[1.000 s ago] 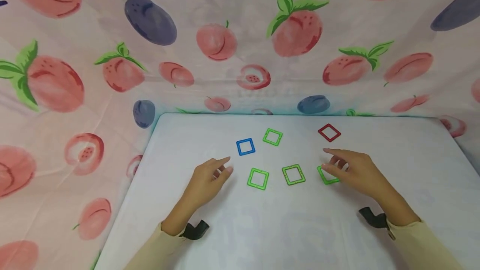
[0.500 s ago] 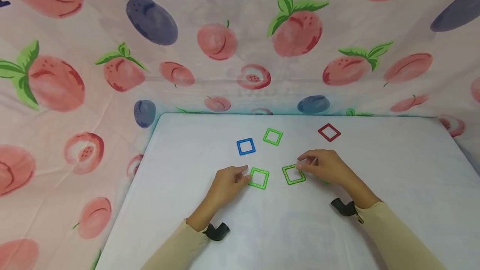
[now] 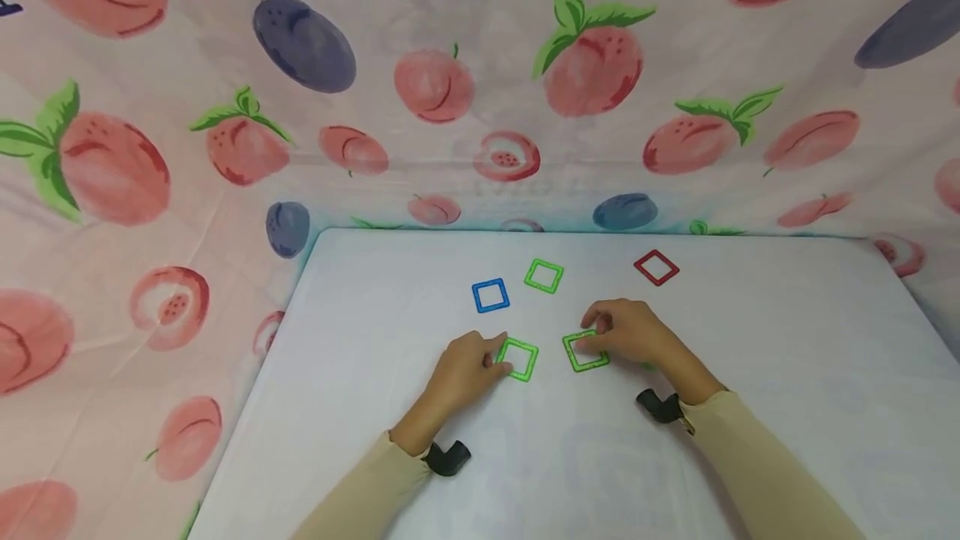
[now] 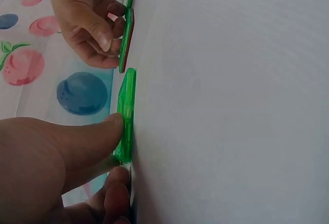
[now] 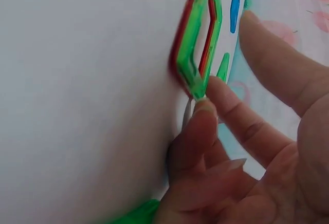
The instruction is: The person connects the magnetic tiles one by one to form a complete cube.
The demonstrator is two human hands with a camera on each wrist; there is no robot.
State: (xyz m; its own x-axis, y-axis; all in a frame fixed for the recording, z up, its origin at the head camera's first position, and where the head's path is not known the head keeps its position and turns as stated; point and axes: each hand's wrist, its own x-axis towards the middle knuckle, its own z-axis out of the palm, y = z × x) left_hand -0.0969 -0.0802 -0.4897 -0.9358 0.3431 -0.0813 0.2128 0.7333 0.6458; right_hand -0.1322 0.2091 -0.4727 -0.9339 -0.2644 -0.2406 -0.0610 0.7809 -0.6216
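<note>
A plain green square frame (image 3: 533,364) is on the table, a little below the middle of the head view. The left hand (image 3: 463,373) has it by its left side, with the thumb on the lower part and the pointing finger at the top corner, so there is just a small gap between the two. Just to the right of it is a green-and-red square frame (image 3: 570,354), green on top with red showing underneath in both wrist views. The right hand (image 3: 628,332) is half curled over its right side. A fingertip touches one corner, but I can't tell if the hand has hold of it or only touches it. The two square frames are near each other, with a bit of white table between them.

Another green square frame (image 5: 138,215) is mostly hidden under the right hand. Higher up in the head view I see a blue square frame (image 3: 506,292), then an upper green square frame (image 3: 558,279) near it. A red square frame (image 3: 669,277) sits well apart, upper right of the hands, turned like a diamond.

Both arms wear tan sleeves (image 3: 367,490), and a black bent piece (image 3: 447,458) pokes out at each wrist. The table (image 3: 480,473) is white. Behind it hangs a pale pink cloth (image 3: 420,15) with peaches and dark blue fruit on it.
</note>
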